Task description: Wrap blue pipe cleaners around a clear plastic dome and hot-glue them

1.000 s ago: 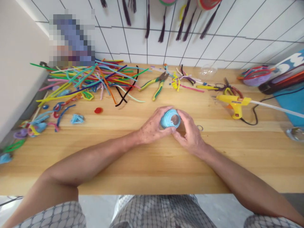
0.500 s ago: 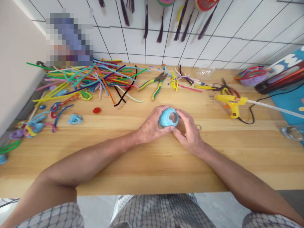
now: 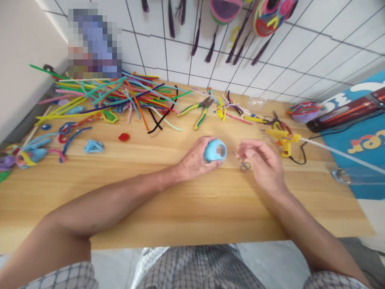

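The ball (image 3: pixel 215 150), clear inside and wrapped in turns of light blue pipe cleaner, sits just right of the frame's centre, lifted slightly off the wooden table (image 3: pixel 180 208). The left hand (image 3: pixel 195 162) is closed around its left side and underside, with the thumb curled over the top. The unwrapped opening faces the camera, probably so the bare part stays in view.

Just to the right, the right hand (image 3: pixel 263 162) is off the ball. Its fingers are loosely curled, and thumb and forefinger are drawn close together above a small metal piece (image 3: pixel 245 165) with loops like tiny scissors. I cannot tell whether the fingertips actually grip it or only hover over it.

Further right, the yellow glue gun (image 3: pixel 282 140) lies on its side with its cord trailing away, close enough to reach without shifting. Above the centre, the pliers (image 3: pixel 200 110) lie with their handles spread. The heap of coloured pipe cleaners (image 3: pixel 120 96) is pushed towards the upper left, and a red pompom (image 3: pixel 124 137) and bent blue shapes (image 3: pixel 94 146) lie below it. That seems to keep the middle of the table open for handwork.
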Motion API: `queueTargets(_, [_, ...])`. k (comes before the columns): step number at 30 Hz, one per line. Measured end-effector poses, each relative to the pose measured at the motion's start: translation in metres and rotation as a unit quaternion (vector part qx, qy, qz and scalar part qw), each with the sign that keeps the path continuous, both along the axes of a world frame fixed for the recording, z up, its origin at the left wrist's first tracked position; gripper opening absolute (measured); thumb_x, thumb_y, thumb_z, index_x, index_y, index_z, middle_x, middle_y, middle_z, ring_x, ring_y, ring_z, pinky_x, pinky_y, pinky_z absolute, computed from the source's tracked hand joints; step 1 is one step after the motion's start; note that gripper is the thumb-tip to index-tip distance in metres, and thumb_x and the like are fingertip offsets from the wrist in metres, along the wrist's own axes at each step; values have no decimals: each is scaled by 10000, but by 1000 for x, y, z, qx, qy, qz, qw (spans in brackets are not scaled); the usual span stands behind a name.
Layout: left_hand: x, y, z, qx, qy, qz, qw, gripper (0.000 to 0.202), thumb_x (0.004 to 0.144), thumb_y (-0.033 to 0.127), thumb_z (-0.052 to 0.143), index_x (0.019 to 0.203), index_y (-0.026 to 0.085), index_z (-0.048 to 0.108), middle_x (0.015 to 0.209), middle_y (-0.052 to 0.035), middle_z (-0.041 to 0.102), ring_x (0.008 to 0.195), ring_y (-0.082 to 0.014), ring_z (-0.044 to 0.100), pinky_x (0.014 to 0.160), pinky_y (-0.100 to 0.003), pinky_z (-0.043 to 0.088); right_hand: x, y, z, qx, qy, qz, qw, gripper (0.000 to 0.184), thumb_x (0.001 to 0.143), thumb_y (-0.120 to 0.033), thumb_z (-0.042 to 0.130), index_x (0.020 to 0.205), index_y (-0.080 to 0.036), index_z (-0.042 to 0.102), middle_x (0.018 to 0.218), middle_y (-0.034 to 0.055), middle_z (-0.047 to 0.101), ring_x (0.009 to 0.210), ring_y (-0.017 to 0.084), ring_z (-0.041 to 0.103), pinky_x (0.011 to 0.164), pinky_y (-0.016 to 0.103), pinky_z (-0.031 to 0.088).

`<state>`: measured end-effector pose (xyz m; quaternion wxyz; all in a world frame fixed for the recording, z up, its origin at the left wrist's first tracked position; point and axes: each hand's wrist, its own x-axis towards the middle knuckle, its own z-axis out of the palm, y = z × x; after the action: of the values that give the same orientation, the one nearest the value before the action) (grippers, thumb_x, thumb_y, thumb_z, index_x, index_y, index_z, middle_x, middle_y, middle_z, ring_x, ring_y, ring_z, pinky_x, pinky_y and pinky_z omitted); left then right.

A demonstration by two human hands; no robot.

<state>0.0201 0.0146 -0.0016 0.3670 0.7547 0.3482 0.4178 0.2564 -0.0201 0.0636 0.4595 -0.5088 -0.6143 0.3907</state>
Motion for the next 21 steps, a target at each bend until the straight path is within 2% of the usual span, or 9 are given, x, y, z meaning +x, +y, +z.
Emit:
queueTargets(2, [1, 1, 0, -3, 4, -2, 1000, 695, 888, 400, 802, 1468, 189, 482, 1462, -176, 609, 1402, -333, 607, 1223, -520, 510, 14, 4, 32, -69, -16, 41, 997, 338, 938, -558, 790, 1145, -292, 766, 998, 49, 792, 727, 186, 706, 606, 335, 574])
queueTargets(4, [1, 1, 0, -3, 3, -4, 1000, 688, 896, 401, 790, 1474, 187, 483, 1461, -175, 607, 1406, -331, 605, 1229, -519, 507, 32, 9, 63, -127, -78, 70, 986, 387, 912, -598, 812, 1129, -279, 782, 950, 51, 775, 676, 167, 683, 593, 327, 557])
queueTargets(8, [3, 0, -1, 6, 0, -11, 1000, 688, 894, 386, 784, 1473, 168, 484, 1456, -192, 604, 1399, -344, 605, 1222, -536, 514, 59, 24, 111, -122, -215, 88, 965, 438, 900, -658, 793, 1113, -276, 806, 824, 35, 723, 605, 146, 629, 564, 313, 508])
queueTargets(11, [6, 0, -2, 15, 0, -18, 1000, 682, 885, 382, 797, 1464, 193, 490, 1454, -182, 612, 1389, -349, 609, 1209, -551, 521, 56, 46, 131, -89, -283, 54, 954, 428, 877, -617, 791, 1110, -259, 814, 804, 42, 719, 640, 165, 622, 589, 323, 496])
queueTargets(13, [7, 1, -4, 24, -5, -22, 999, 679, 887, 385, 797, 1461, 197, 488, 1454, -181, 617, 1385, -351, 610, 1204, -559, 523, 40, 67, 136, -58, -322, 5, 945, 356, 870, -521, 770, 1068, -230, 824, 814, 52, 734, 670, 168, 614, 618, 323, 489])
queueTargets(16, [9, 2, -6, 35, -11, -23, 999, 676, 891, 388, 792, 1458, 191, 483, 1449, -185, 622, 1377, -350, 617, 1197, -558, 525, 8, 105, 132, -25, -392, -53, 918, 227, 882, -331, 717, 1030, -201, 830, 769, 23, 719, 677, 147, 591, 663, 305, 465])
queueTargets(18, [10, 2, -6, 36, -13, -23, 999, 672, 891, 379, 788, 1458, 191, 480, 1447, -187, 624, 1373, -350, 621, 1195, -563, 524, -13, 133, 122, -5, -430, -54, 901, 195, 897, -258, 698, 1012, -173, 830, 774, 25, 735, 716, 150, 618, 729, 308, 474])
queueTargets(21, [10, 1, -5, 27, -13, -23, 999, 668, 883, 362, 791, 1453, 205, 480, 1431, -179, 636, 1359, -348, 630, 1190, -575, 522, -37, 177, 97, 29, -491, -55, 869, 223, 942, -284, 674, 1021, -161, 842, 851, 71, 782, 804, 209, 675, 795, 356, 496])
